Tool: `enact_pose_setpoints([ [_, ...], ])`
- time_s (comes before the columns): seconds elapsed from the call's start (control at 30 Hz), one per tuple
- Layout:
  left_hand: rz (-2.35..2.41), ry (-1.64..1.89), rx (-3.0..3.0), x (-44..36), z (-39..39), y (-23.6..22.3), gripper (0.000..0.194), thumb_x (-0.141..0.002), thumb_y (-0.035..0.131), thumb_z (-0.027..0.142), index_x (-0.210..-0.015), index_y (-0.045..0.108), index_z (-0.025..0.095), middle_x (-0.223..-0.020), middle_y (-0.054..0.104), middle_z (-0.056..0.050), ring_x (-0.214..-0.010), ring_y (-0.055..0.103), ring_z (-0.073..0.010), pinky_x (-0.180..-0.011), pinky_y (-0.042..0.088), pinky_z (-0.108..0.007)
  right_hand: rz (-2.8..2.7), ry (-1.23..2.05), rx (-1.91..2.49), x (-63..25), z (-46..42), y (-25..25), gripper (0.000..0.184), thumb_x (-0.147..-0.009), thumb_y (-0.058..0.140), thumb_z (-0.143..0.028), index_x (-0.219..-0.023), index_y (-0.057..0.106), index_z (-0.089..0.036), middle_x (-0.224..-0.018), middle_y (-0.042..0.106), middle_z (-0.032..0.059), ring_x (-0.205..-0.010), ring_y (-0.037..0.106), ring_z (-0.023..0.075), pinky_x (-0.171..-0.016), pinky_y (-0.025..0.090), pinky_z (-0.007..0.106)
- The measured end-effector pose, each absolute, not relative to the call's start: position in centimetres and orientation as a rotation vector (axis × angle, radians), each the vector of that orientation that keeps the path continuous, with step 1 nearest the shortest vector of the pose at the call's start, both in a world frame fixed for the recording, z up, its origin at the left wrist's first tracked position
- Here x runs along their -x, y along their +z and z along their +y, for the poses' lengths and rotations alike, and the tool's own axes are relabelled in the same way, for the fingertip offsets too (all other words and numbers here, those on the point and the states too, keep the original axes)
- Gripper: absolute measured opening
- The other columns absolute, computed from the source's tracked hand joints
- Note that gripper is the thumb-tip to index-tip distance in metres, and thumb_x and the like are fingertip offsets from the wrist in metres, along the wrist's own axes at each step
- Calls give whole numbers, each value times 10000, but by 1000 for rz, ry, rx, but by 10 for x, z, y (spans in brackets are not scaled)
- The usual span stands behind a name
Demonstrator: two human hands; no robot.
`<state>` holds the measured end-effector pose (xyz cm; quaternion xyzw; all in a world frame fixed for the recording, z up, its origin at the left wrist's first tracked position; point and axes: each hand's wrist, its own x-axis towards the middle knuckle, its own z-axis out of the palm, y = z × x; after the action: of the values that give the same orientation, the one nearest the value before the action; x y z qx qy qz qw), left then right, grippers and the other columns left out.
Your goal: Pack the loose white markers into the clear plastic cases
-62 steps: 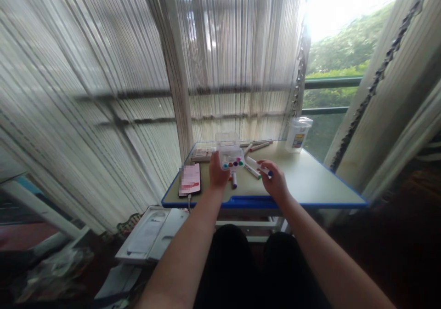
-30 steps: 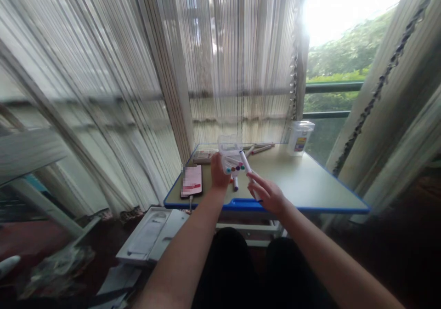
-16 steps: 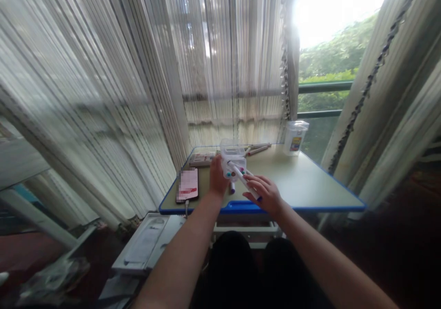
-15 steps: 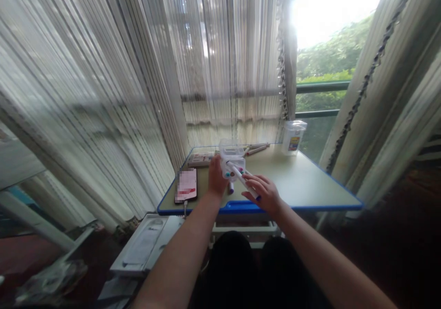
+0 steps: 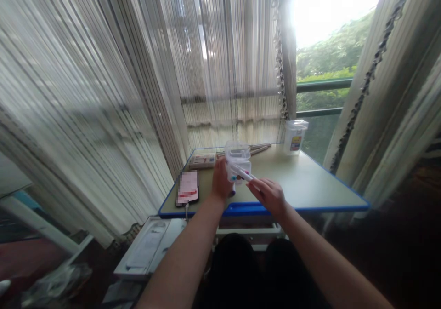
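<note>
My left hand [image 5: 221, 178] grips the side of a clear plastic box [image 5: 238, 153], which is tilted toward me with its lid raised. Several markers with coloured ends lie inside it, teal and brown among them. Between the fingers of my right hand [image 5: 270, 194] is a white marker [image 5: 245, 174]; its far end reaches into the box's opening. Part of that marker is covered by my fingers. Below the box, on the table, a purple-ended marker [image 5: 233, 192] is partly hidden by my left hand.
More markers [image 5: 260, 149] lie at the back of the blue-edged table [image 5: 303, 185]. A clear container with a label [image 5: 295, 136] stands at the back right. A phone [image 5: 188, 188] with a cable and a flat case [image 5: 202, 161] are on the left. An open white box [image 5: 148, 247] sits lower left.
My right hand has turned the white marker and brought it from the table's right side to the box, with its end now inside. My left hand keeps holding the box, shifted slightly right.
</note>
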<state>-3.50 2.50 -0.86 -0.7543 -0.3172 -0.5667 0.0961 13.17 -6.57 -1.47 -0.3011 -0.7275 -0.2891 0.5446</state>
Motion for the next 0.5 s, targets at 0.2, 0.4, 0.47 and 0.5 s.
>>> enact_pose_setpoints([
  [0.2,-935,-1682,2264,36,23,-8,529,-704,686,297,-1152,433,176,-1096,559,-130,-1028,551,-289,-895,479,-449,-1763,-553,699,-132,-70,-12,240,-837,517,-152,-1073,554,-182,-829,711,75,-672,664,164,-633,540,283],
  [0.4,-951,-1663,2290,36,21,-5,536,-680,685,241,-1151,436,178,-1095,557,-125,-1033,549,-294,-906,472,-453,-1615,-514,785,-136,-70,-14,134,-861,555,-183,-993,573,-175,-750,704,55,-590,654,136,-581,533,236],
  [0.47,-954,-1655,2300,35,20,-5,550,-670,692,231,-1153,432,181,-1101,556,-125,-1033,547,-297,-901,473,-456,-1612,-515,807,-137,-69,-13,129,-868,562,-210,-990,592,-180,-754,706,53,-577,647,134,-585,535,241],
  [0.5,-954,-1652,2306,35,20,-5,557,-665,696,229,-1153,430,184,-1105,555,-126,-1035,546,-300,-898,474,-459,-1618,-521,812,-138,-68,-13,140,-873,560,-223,-1001,599,-182,-754,705,52,-569,641,134,-585,536,245],
])
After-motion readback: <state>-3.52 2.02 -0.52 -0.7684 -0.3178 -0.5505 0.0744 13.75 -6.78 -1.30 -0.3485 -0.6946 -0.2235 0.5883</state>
